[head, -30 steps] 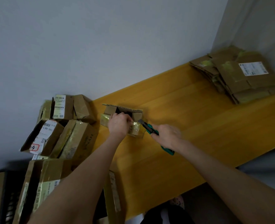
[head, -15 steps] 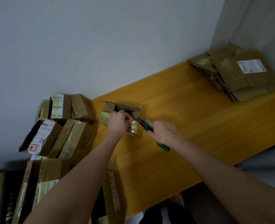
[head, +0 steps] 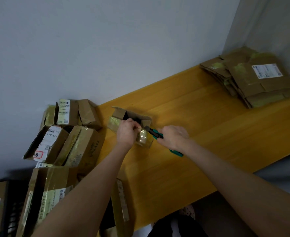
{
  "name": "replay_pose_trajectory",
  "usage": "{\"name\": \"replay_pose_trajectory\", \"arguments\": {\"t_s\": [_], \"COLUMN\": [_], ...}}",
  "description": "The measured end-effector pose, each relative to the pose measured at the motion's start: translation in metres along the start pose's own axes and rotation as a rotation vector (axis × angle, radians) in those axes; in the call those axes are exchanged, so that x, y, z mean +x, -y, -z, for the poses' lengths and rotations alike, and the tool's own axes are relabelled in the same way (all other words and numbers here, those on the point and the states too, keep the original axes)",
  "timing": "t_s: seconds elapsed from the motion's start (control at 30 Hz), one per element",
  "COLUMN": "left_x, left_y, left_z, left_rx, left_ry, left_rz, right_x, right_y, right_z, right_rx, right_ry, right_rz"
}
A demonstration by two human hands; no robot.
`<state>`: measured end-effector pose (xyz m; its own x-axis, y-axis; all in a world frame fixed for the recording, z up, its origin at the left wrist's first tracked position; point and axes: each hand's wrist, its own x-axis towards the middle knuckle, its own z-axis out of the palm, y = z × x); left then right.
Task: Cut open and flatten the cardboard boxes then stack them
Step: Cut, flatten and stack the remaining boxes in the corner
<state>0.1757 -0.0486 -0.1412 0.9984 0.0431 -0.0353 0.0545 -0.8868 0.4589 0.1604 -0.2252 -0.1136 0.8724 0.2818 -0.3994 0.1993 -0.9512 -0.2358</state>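
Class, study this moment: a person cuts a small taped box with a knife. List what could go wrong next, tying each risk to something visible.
1. The knife in the right hand points toward the left hand, which grips the small box close beside the blade; a slip could cut it.
2. Only that hand steadies the box, so it may skid on the table.
3. The blade could overshoot and score the wood.

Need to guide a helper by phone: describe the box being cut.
On the yellow table, between the heap of uncut boxes at its left end and the flattened stack in the far right corner, sits one small box. Alone there, it gapes open, left hand gripping it, green knife at its taped corner.
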Motion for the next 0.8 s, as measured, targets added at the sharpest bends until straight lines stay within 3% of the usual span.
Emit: {"name": "replay_pose_trajectory", "arguments": {"t_s": [0.27, 0.37, 0.5, 0.67, 0.8], "left_x": [0.006, 0.014, 0.013, 0.000, -0.016], "left_y": [0.013, 0.010, 0.014, 0.011, 0.013], "left_z": [0.005, 0.012, 0.014, 0.007, 0.000], "left_rx": [0.019, 0.038, -0.032, -0.018, -0.155], "left_ry": [0.003, 0.039, 0.014, -0.056, -0.154], "left_rz": [0.111, 0.071, 0.131, 0.073, 0.187], "right_x": [0.000, 0.002, 0.002, 0.016, 0.034], "right_y": [-0.006, -0.014, -0.024, -0.022, -0.004], "right_z": [-0.013, -0.019, -0.047, -0.081, -0.102], "right_rx": [0.148, 0.372, 0.877, 0.876, 0.941], "right_ry": [0.021, -0.009, -0.179, -0.026, 0.099], "right_rz": [0.017, 0.011, -0.209, -0.435, -0.576]}}
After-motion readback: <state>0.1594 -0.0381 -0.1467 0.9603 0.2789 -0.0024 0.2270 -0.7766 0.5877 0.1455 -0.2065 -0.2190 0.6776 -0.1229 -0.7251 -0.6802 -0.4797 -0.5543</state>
